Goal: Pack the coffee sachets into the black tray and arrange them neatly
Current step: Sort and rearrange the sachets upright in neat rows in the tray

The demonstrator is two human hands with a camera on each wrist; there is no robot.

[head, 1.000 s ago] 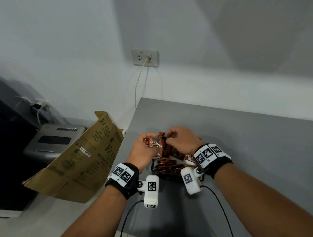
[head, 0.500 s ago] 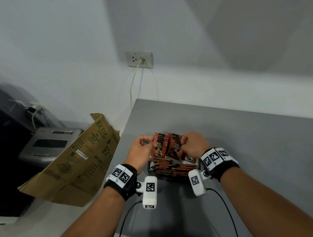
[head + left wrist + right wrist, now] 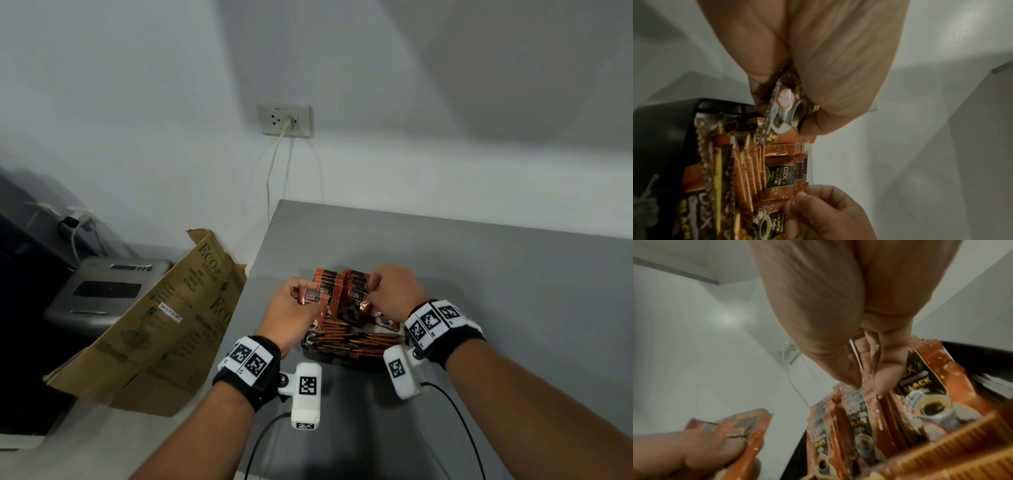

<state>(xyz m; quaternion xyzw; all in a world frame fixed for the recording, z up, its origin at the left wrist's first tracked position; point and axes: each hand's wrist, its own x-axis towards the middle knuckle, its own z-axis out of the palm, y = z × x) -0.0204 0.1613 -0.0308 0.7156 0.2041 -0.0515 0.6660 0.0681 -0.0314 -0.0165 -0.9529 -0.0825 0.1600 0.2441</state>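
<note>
The left hand (image 3: 291, 308) pinches a small bunch of orange coffee sachets (image 3: 313, 297) at the left end of the black tray (image 3: 310, 344), thumb on the printed face and fingers curled behind. In the left wrist view the packets (image 3: 786, 112) are clamped between palm and fingers just above the rows already standing in the tray, so the grip looks meant to keep the bunch square while it is slotted in beside them.

The right hand (image 3: 394, 291) sits at centre right of the head view, fingers curled down onto the top edges of the upright sachets (image 3: 356, 294). In the right wrist view thumb and forefinger pinch the crimped top of 1 packet (image 3: 856, 390). That hold probably steadies or parts the row so that the incoming bunch has a gap.

Nearer the camera, a second layer of sachets (image 3: 356, 339) lies flat across the tray, edges toward the lens. The tray rests on the grey bench (image 3: 479, 291), near its left edge.

Much is hidden. Both hands and the wrist cameras cover most of the tray, so only slivers of its black rim show. How many sachets the left hand holds cannot be counted. The right wrist view is blurred, and its print reads only in part. Whether any sachets lie loose on the bench behind the hands cannot be told.
</note>
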